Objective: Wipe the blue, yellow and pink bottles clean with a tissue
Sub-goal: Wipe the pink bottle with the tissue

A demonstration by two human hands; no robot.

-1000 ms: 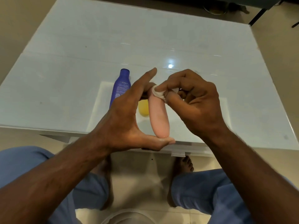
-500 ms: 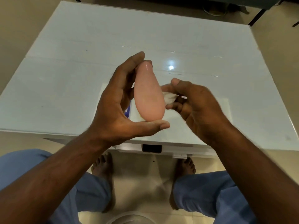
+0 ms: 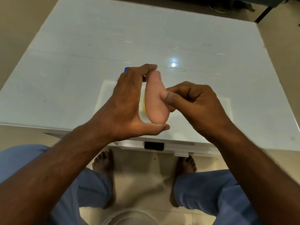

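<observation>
Two hands on our pink bottle [image 3: 156,101] | left hand [image 3: 129,108] pinches it end to end | right hand [image 3: 191,103] thumb presses its side, tissue hidden | risk: slick bottle squirts free onto tabletop [image 3: 81,62].

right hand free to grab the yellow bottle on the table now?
Probably not. The right hand is curled against the pink bottle, which the left hand grips; that bottle and hand cover most of the yellow bottle.

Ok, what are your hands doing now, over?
Left hand holds pink bottle end to end. Right hand rubs its side; tissue hidden. Nothing in the way.
</observation>
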